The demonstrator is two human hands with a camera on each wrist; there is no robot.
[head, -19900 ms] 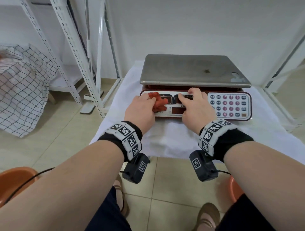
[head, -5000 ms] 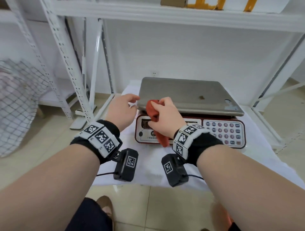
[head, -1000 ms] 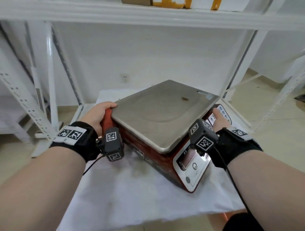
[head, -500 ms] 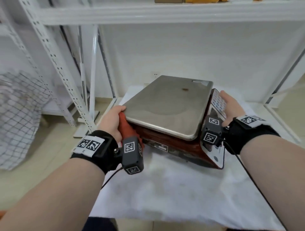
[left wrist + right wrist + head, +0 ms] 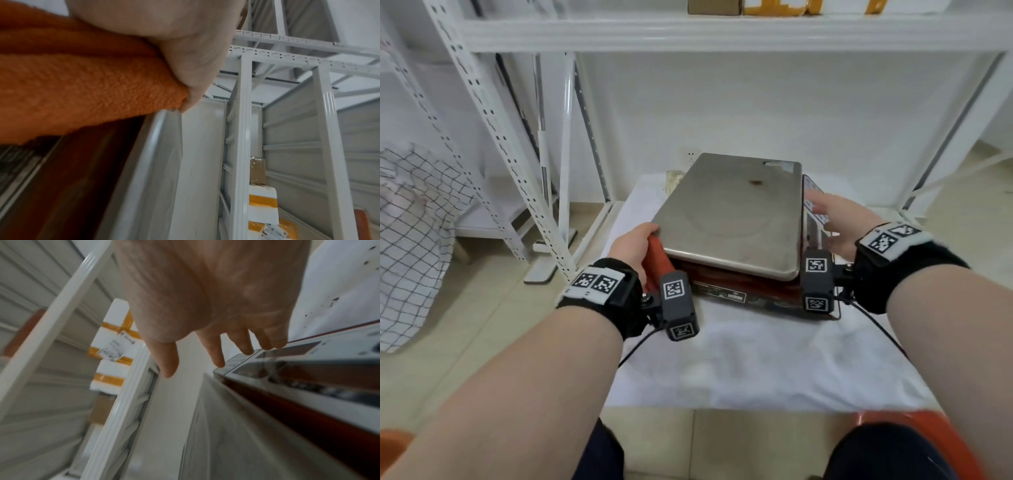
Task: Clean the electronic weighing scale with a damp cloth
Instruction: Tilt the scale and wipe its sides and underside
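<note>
Scale [image 5: 729, 222] on white sheet [image 5: 739, 359], dead centre, keypad face turned to 3 o'clock | my left hand [image 5: 633, 245] at its 9 o'clock edge, fingers curled round orange cloth [image 5: 657, 262] wedged under steel pan rim | my right hand [image 5: 835, 219] spread, fingertips [image 5: 219, 364] against keypad panel [image 5: 812, 202] | orange stool [image 5: 914, 442] at 5 o'clock.

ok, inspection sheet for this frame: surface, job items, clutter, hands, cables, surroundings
Surface: white cloth covering the table, a few dark specks.
Job's things: scale turned side-on, keypad to the right; brown spot on its steel pan. Red cloth against the scale's left side.
Clutter: small pale object behind the scale, unclear.
Hands: left hand grips the red cloth; right hand open, fingers at the keypad edge.
Cables: black wrist-camera leads.
Surroundings: white shelving, taped boxes above, checked fabric at left.
</note>
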